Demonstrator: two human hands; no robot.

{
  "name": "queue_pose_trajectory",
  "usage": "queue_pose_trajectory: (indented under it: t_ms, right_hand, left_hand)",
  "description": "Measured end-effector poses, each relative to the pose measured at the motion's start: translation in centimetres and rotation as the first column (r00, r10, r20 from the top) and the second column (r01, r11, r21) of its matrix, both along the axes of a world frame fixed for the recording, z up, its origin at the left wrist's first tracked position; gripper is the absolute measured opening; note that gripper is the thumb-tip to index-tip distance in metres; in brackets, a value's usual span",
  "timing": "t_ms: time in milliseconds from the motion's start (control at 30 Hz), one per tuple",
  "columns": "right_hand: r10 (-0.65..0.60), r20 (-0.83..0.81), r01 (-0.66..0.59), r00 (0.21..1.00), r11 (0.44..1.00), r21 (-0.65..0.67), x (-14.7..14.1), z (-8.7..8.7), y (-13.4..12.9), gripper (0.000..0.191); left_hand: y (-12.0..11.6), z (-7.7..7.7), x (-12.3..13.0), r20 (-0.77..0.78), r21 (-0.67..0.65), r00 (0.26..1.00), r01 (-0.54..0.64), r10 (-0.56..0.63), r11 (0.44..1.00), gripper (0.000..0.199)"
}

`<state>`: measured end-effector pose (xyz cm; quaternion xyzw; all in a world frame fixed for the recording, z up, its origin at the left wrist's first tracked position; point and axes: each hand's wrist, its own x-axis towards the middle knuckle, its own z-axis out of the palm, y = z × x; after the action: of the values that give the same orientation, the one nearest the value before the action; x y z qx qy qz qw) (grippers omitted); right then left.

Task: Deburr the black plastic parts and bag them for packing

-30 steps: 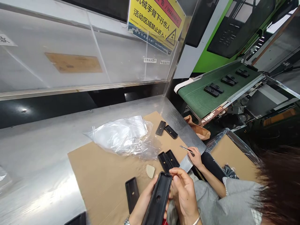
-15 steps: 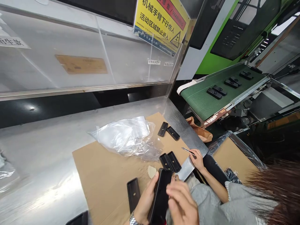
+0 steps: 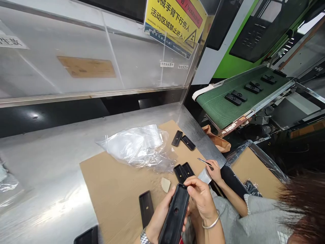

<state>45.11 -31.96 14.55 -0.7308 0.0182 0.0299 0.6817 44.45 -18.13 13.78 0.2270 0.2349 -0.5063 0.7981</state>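
Note:
My left hand (image 3: 159, 214), with a metal watch at the wrist, grips a long black plastic shell (image 3: 175, 211). The shell is tilted, its hollow side facing me, and a small round hole shows inside. At its far end, my right hand (image 3: 200, 195), wearing a bangle, has thumb and fingers closed on the rim. A pale rounded scrap (image 3: 165, 185) lies just beyond my left hand. Another black shell (image 3: 146, 207) rests on the cardboard (image 3: 114, 189) to the left, and a pair of shells (image 3: 180, 173) lies behind my right hand.
A co-worker's hand (image 3: 214, 170) at the right holds a thin knife (image 3: 204, 162). Clear plastic bags (image 3: 137, 145) lie on the cardboard. More black parts (image 3: 233, 99) sit on a green conveyor (image 3: 213, 108). A lined box (image 3: 254, 166) stands beside the metal table (image 3: 50, 162).
The shell in my left hand has turned so its hollow side shows. My right hand has moved up from the shell's side to its far end.

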Motion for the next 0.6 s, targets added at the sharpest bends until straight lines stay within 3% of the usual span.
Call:
queue_pose_trajectory:
  t_ms: [200,400,500,600]
  right_hand:
    - [0.059,0.016,-0.059,0.998,0.998,-0.019,0.3,-0.6,-0.6,0.015]
    - [-0.001,-0.079,0.003,0.997,1.0,0.023,0.8,-1.1,-0.6,0.016]
    - [-0.102,-0.119,0.108,0.988,0.993,0.05,1.1,-1.8,-0.2,0.018]
    - [-0.303,-0.105,0.31,0.947,0.949,0.055,0.2,-2.1,0.4,0.019]
  left_hand:
    - [0.2,-0.7,-0.5,0.002,0.001,0.999,-0.034,0.034,0.999,0.053]
    - [0.1,-0.9,0.1,-0.036,-0.015,0.998,-0.045,0.044,0.999,0.053]
    - [0.0,-1.2,0.8,-0.059,-0.035,0.995,-0.08,0.077,0.996,0.052]
    - [0.1,-1.6,1.5,-0.064,-0.029,0.985,-0.163,0.161,0.986,0.05]
